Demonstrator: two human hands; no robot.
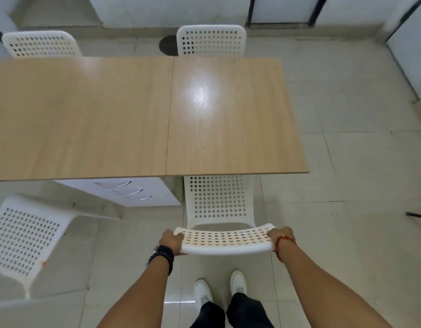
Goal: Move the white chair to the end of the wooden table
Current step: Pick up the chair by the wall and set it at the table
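Observation:
A white perforated chair [219, 202] stands right in front of me, its seat partly tucked under the near long edge of the wooden table [124, 114], close to the table's right end. My left hand [172, 240] grips the left end of the chair's curved backrest. My right hand [281, 236] grips the backrest's right end. Both hands are closed around the rim.
Another white chair [27, 235] stands angled at the lower left. Two more white chairs [211, 40] [41, 45] sit along the table's far side. A white drawer unit [124, 190] sits under the table. Tiled floor [351, 162] stretches past the table's right end. My feet are below the chair.

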